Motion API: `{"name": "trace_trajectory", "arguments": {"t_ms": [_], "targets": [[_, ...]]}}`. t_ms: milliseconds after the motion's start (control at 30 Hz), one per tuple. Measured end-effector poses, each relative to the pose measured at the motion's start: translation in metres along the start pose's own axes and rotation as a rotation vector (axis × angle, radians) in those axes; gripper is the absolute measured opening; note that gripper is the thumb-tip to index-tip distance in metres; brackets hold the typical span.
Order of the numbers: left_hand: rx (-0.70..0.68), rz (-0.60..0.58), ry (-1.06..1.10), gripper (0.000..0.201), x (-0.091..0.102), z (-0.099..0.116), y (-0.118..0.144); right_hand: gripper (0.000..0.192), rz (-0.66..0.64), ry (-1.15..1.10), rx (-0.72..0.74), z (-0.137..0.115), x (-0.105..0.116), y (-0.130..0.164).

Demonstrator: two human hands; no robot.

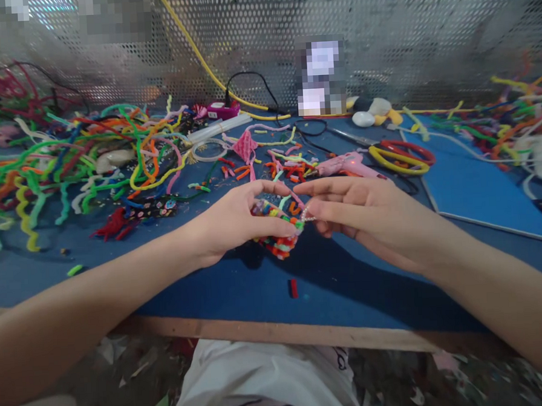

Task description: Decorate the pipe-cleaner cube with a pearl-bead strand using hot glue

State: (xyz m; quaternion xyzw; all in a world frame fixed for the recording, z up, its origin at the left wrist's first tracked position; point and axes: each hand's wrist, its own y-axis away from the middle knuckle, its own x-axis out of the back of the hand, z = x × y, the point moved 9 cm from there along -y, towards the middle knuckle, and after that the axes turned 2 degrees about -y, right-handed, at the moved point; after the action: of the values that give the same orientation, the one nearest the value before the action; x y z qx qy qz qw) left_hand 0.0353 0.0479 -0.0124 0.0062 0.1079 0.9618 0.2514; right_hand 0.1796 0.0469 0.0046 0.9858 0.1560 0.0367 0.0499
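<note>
Above the blue tabletop [203, 303], my left hand [231, 220] is closed around a small multicoloured pipe-cleaner craft piece [283, 246], thumb in front and fingers behind. Red, orange, green and yellow bits show on it; the rest is hidden by the hand. At its right end, my right hand [362, 207] pinches a thin pale strand [307, 215] that looks beaded. A pink pipe cleaner [297, 198] runs up from there. Just behind the hands lie a pink glue gun [346, 164] and short cut pipe-cleaner pieces [299, 172]. One red scrap [293, 288] lies in front.
Tangled pipe cleaners [69, 159] cover the left side, with more [512, 117] at right. Scissors with red and yellow handles [398, 159] rest near a blue board [474, 186]. Behind are a pink power socket [223, 111] and a perforated metal panel [253, 40].
</note>
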Motion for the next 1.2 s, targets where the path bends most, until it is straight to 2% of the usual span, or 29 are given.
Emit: {"name": "trace_trajectory", "arguments": {"t_ms": [100, 200, 267, 333, 400, 433, 500, 600, 667, 800, 1000, 1200], "targets": [[0.004, 0.016, 0.068, 0.057, 0.0, 0.0, 0.0, 0.038, 0.002, -0.154, -0.047, 0.005, 0.0, -0.002], [0.006, 0.049, 0.15, 0.057, 0.002, 0.0, 0.0, 0.036, -0.001, -0.191, 0.009, 0.002, 0.0, -0.003], [0.006, 0.074, 0.208, 0.055, 0.003, 0.0, 0.0, 0.031, 0.073, -0.087, 0.085, -0.004, 0.006, -0.001], [0.002, 0.096, 0.253, 0.053, 0.005, -0.001, 0.0, 0.023, 0.171, 0.117, 0.145, -0.012, 0.013, 0.003], [-0.007, 0.111, 0.271, 0.052, 0.007, -0.001, 0.0, 0.03, 0.202, 0.295, 0.159, -0.017, 0.014, 0.007], [-0.016, 0.112, 0.268, 0.052, 0.007, -0.001, 0.0, 0.035, 0.178, 0.331, 0.147, -0.016, 0.012, 0.007], [-0.042, 0.095, 0.239, 0.053, 0.006, 0.001, 0.0, 0.04, 0.1, 0.272, 0.093, -0.01, 0.006, 0.006], [-0.084, 0.061, 0.156, 0.053, 0.001, 0.006, 0.002, 0.036, 0.008, 0.029, -0.008, 0.006, -0.002, 0.004], [-0.116, 0.069, 0.093, 0.054, 0.0, 0.009, 0.004, 0.03, -0.028, -0.086, -0.078, 0.015, -0.006, 0.003], [-0.176, 0.07, -0.002, 0.053, -0.002, 0.014, 0.006, 0.026, -0.048, -0.168, -0.18, 0.023, -0.01, 0.004], [-0.197, 0.105, -0.043, 0.052, 0.001, 0.015, 0.008, 0.024, -0.033, -0.244, -0.126, 0.014, -0.013, 0.003], [-0.162, 0.121, 0.062, 0.053, 0.0, 0.012, 0.008, 0.019, -0.032, -0.248, -0.028, 0.014, -0.011, 0.001]]}}
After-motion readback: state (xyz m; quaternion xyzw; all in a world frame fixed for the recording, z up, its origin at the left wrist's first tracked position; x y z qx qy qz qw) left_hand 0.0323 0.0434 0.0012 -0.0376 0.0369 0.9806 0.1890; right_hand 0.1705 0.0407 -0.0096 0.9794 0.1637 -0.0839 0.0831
